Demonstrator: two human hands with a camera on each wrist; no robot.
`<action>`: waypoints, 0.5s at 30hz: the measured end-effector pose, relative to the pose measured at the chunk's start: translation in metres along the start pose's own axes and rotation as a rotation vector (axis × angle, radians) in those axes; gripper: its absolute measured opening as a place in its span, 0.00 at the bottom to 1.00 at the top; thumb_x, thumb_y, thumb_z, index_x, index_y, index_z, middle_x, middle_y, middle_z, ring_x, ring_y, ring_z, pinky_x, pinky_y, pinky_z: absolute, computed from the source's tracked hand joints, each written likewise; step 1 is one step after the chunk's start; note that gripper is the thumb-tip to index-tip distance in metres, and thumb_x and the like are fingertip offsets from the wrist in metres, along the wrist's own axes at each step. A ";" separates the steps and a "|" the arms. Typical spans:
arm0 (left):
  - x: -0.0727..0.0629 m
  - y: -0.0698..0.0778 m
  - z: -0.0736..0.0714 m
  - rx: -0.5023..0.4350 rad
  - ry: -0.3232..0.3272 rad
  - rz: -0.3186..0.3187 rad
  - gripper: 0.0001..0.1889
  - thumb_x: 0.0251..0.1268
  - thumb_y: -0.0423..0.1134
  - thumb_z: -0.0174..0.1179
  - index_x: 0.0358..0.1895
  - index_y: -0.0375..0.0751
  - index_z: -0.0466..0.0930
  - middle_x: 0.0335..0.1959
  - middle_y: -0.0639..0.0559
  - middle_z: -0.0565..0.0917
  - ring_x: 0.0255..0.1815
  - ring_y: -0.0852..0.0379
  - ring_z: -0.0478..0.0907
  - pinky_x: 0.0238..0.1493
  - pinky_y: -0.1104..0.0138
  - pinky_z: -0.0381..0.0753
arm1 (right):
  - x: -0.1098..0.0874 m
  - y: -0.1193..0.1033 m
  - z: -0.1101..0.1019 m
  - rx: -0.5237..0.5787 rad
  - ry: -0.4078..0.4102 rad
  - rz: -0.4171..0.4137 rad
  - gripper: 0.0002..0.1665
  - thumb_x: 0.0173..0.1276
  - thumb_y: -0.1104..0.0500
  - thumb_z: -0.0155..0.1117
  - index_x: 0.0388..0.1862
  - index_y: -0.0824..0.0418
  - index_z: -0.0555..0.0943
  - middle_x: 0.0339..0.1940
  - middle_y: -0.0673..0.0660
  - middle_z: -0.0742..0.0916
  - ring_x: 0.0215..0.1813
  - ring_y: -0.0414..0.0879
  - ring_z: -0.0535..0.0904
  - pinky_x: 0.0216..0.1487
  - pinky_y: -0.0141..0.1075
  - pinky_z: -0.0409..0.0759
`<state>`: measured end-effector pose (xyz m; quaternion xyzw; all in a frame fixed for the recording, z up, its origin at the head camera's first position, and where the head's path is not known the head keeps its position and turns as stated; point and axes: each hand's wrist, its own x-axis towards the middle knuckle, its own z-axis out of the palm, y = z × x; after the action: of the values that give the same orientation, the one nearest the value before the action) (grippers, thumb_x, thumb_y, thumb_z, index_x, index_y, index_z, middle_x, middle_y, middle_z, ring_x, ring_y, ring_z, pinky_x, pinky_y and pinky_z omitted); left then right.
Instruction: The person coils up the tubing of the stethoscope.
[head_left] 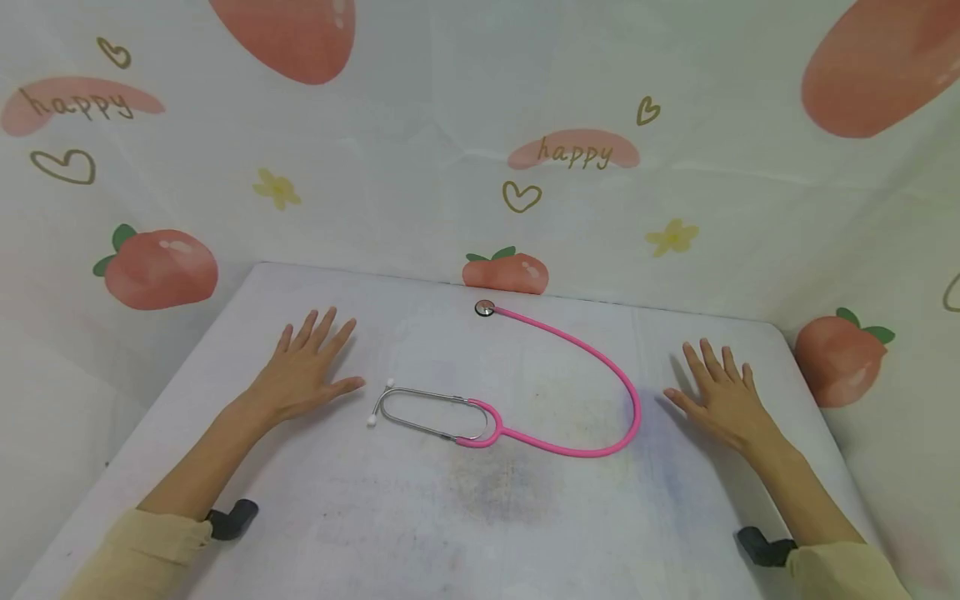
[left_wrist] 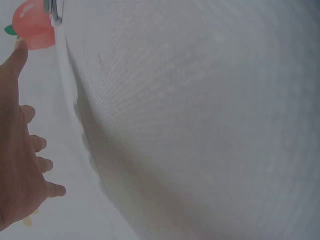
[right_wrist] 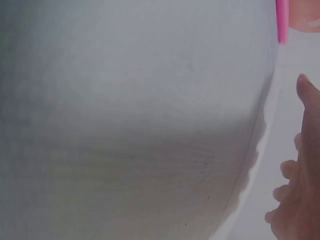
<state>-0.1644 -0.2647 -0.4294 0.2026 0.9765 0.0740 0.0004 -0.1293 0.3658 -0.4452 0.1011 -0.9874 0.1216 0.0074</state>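
Observation:
A stethoscope with pink tubing (head_left: pixel 636 400) lies on the white table between the two hands. Its round chestpiece (head_left: pixel 485 308) is near the table's back edge, and the metal ear tubes (head_left: pixel 423 393) with white eartips point left. My left hand (head_left: pixel 303 371), fingers spread and palm down, is left of the eartips and holds nothing. To the right of the tubing's curve, my right hand (head_left: pixel 722 404) is likewise spread and bare. In the left wrist view the eartip end (left_wrist: pixel 54 15) shows at the top; in the right wrist view a bit of pink tubing (right_wrist: pixel 282 20) does.
The white table (head_left: pixel 390 533) has faint grey and bluish stains. Behind and beside it hangs a white cloth (head_left: pixel 420 192) printed with peaches, hearts and flowers. Dark wrist mounts (head_left: pixel 234 520) stick out at both beige sleeves.

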 end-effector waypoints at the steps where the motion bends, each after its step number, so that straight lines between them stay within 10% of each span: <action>1: 0.000 0.000 0.000 -0.001 0.000 0.000 0.49 0.66 0.68 0.54 0.81 0.45 0.46 0.80 0.35 0.42 0.79 0.31 0.38 0.72 0.33 0.38 | 0.000 0.000 0.000 -0.001 0.000 -0.001 0.52 0.73 0.35 0.53 0.81 0.62 0.46 0.78 0.74 0.52 0.76 0.77 0.41 0.69 0.72 0.34; 15: -0.003 0.000 -0.001 0.017 -0.003 -0.006 0.49 0.65 0.68 0.54 0.80 0.44 0.48 0.80 0.35 0.43 0.79 0.31 0.38 0.71 0.33 0.38 | -0.004 -0.001 0.001 0.002 0.012 -0.020 0.52 0.73 0.36 0.54 0.81 0.62 0.47 0.78 0.74 0.52 0.76 0.78 0.42 0.70 0.72 0.35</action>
<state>-0.1611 -0.2658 -0.4287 0.1999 0.9776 0.0655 0.0002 -0.1250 0.3652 -0.4458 0.1101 -0.9862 0.1230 0.0143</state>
